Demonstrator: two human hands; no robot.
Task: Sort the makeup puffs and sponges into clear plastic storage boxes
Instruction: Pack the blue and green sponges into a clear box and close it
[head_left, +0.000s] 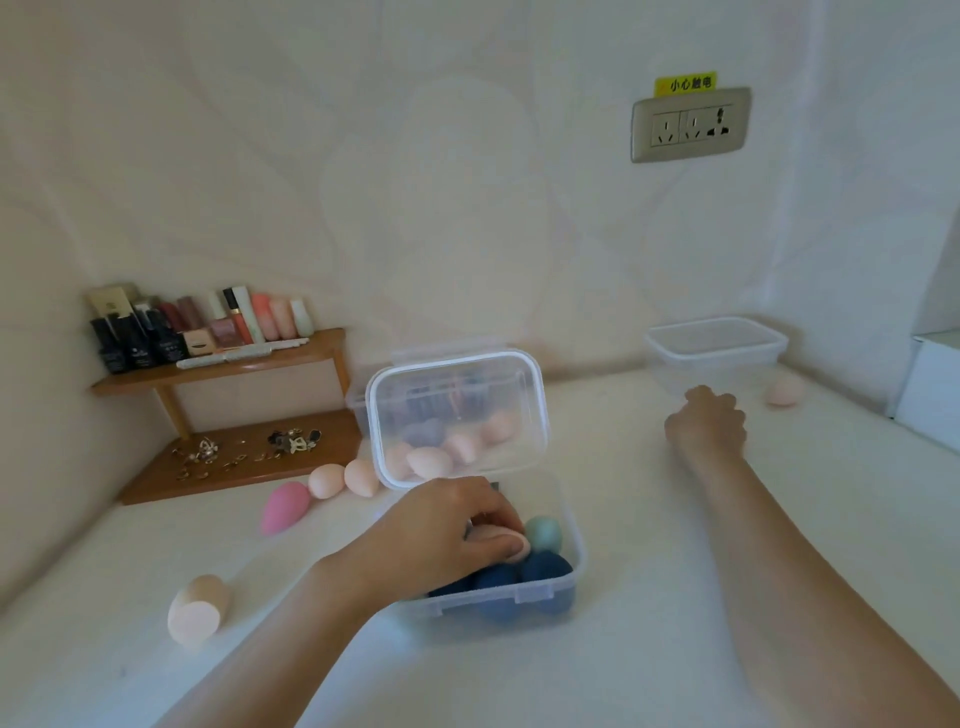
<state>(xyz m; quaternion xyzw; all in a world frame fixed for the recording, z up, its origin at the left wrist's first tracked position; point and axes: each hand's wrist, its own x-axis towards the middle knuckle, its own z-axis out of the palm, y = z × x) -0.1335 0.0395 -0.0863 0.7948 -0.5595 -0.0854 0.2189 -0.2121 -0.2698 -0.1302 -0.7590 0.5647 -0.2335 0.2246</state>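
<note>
A wooden shelf (228, 364) crowded with small bottles stands in the far left corner, with jewellery (244, 452) scattered on its lower board, and a wall socket (690, 124) sits high on the right. On the white table (649, 597) the near clear box (545, 590) stands with its hinged lid (457, 415) raised upright. The left hand (457, 525) reaches in and pinches a pale pink sponge (511, 545) between thumb and fingers, above the matte dark blue sponges (545, 566) and beside a teal sponge (544, 532). Peach shapes blur through the lid; which container holds them is unclear. A hot pink sponge (284, 506) and two peach sponges (326, 480) lie just left of the box, and a flat-cut peach sponge (197, 608) lies nearer. The right hand (709, 421) rests with its fingers curled under and its palm hidden, so any hold cannot be made out. It is near the far clear box (717, 348) and a pink egg sponge (783, 391).
</note>
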